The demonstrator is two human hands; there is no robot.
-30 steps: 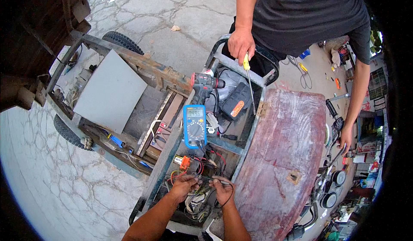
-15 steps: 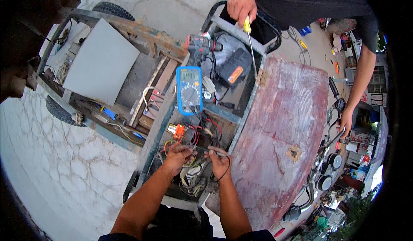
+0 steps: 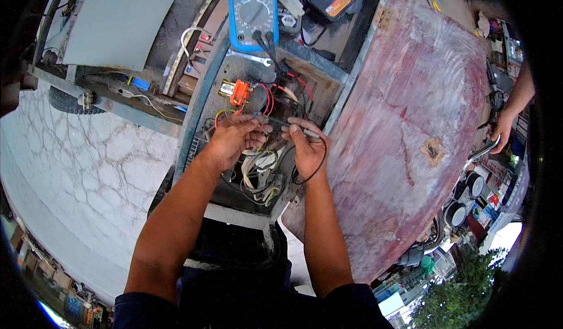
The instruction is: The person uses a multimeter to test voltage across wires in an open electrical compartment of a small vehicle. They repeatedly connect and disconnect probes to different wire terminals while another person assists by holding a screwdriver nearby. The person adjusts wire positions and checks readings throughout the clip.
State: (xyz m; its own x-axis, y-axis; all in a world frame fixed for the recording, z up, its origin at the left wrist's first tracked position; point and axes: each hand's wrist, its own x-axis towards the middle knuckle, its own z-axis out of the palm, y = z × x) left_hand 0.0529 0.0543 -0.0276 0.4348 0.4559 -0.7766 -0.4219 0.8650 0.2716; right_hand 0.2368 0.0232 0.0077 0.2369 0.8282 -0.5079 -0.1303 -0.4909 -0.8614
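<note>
Here's the right hand (image 3: 308,148), thumb and fingers pinched round a slim test probe (image 3: 311,133), its tip angled toward the left hand (image 3: 233,140). That probe looks light and stiff, its black lead (image 3: 324,160) bendy; the barrel behind the tip seems the place to grip. Left fingers bunched narrow just beside, above the tangled wires (image 3: 255,173), whatever they pinch too small to tell! Beyond both hands sits the blue multimeter (image 3: 254,13), orange-capped component (image 3: 240,92) between.
</note>
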